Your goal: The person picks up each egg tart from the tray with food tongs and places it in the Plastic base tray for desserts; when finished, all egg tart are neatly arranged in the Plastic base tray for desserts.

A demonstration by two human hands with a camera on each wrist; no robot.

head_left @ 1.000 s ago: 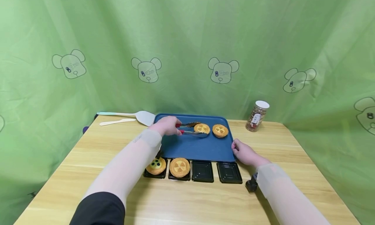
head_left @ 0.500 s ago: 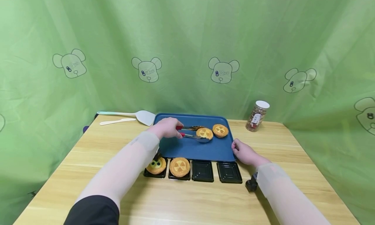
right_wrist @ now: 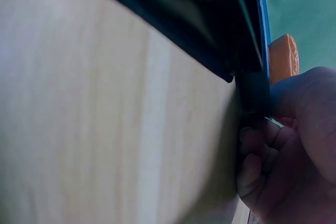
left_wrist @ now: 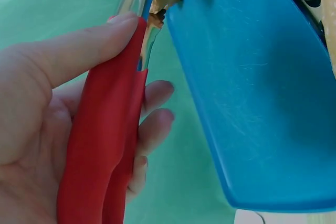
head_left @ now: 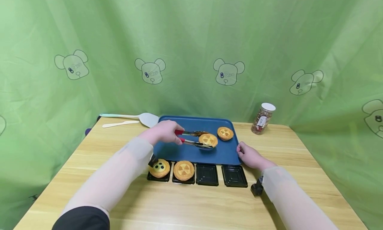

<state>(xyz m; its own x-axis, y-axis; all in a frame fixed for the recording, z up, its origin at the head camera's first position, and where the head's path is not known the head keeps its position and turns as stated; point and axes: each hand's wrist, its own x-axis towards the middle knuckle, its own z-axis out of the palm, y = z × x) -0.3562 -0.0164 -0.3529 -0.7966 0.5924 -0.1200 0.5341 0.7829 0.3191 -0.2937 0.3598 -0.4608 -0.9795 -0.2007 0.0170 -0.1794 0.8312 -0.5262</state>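
Note:
My left hand [head_left: 165,131] grips red-handled tongs [left_wrist: 107,124], with the thumb lying along one handle in the left wrist view. The tongs' metal ends sit on both sides of a round golden tart [head_left: 208,140], over the blue tray [head_left: 185,152]. Whether that tart touches the tray I cannot tell. Another tart [head_left: 225,133] rests near the tray's right side. At the tray's right edge, my right hand [head_left: 251,155] holds the rim between thumb and curled fingers, partly in shadow in the right wrist view.
In front of the tray stand black plastic trays in a row. Two carry tarts, one dotted [head_left: 160,168] and one plain [head_left: 184,170]; two hold nothing [head_left: 206,175] [head_left: 234,176]. A spatula [head_left: 148,119] and a pale knife [head_left: 120,123] lie left. A white-lidded jar [head_left: 263,118] stands right.
The tongs and the tart between them have come nearer to me, away from the tray's back edge. My left arm has drawn back to the left; my right hand stays put.

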